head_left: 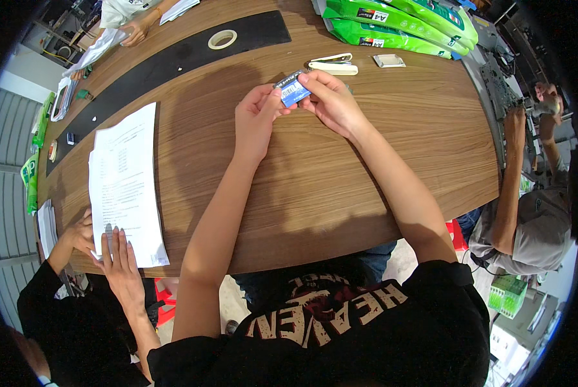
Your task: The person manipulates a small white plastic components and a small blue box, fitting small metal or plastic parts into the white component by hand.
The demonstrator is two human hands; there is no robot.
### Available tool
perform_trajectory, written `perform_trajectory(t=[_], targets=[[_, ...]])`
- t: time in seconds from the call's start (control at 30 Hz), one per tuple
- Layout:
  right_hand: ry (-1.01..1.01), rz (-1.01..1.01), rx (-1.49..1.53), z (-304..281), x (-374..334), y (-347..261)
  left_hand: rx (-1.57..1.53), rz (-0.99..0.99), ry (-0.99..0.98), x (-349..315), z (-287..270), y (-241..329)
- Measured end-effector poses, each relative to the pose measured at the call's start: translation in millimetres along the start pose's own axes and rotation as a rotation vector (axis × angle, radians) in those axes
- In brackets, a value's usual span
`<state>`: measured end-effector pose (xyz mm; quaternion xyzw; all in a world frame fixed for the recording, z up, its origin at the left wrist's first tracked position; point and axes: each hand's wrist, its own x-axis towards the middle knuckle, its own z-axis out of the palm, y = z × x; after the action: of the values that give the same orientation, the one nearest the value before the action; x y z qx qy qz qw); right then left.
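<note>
Between both hands, above the far middle of the wooden table (pixel 314 168), is a small blue box (pixel 294 92) with a barcode label. My left hand (pixel 258 116) pinches its left end, thumb on top. My right hand (pixel 334 103) grips the right end, its thumb pressing near the upper corner. Fingers hide part of the box, and its contents cannot be seen. Just beyond my right hand lies a cream stapler (pixel 334 65) with its arms spread apart. A small pale rectangular piece (pixel 389 61) rests to the right of the stapler.
Green paper packs (pixel 392 29) are piled at the far right. A tape roll (pixel 222 39) sits on a long black mat (pixel 173 68). To my left, a co-worker's hands (pixel 121 267) touch a stack of printed sheets (pixel 126 187). Other people work across the table and at the right.
</note>
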<state>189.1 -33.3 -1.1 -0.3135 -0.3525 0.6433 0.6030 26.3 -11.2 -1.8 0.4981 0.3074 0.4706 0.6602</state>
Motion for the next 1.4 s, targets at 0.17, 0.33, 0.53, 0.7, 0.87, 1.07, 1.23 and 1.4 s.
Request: perform_trajectory(t=[0.17, 0.33, 0.53, 0.7, 0.87, 1.07, 1.23, 1.4], targets=[[0.023, -0.062, -0.102, 0, 3, 8, 0.041, 0.060, 0.007, 0, 0, -3], [0.001, -0.056, -0.159, 0, 2, 7, 0.049, 0.079, 0.023, -1, 1, -4], [-0.077, -0.107, -0.342, 3, -1, 3, 0.047, 0.098, 0.075, -1, 3, -5], [-0.113, -0.121, -0.337, 8, -3, 3, 0.055, 0.098, 0.099, 1, 0, -7], [-0.161, 0.021, -0.118, -3, -2, 0, -0.133, 0.028, 0.119, 0, 2, -3], [-0.189, 0.031, -0.102, -8, 0, 0, -0.238, -0.053, 0.013, 1, -4, -1], [-0.229, 0.024, -0.120, -12, 0, 0, -0.269, -0.082, -0.040, 2, -7, -1], [-0.272, 0.027, -0.107, -9, 0, -1, -0.329, -0.110, -0.095, 3, -12, -3]])
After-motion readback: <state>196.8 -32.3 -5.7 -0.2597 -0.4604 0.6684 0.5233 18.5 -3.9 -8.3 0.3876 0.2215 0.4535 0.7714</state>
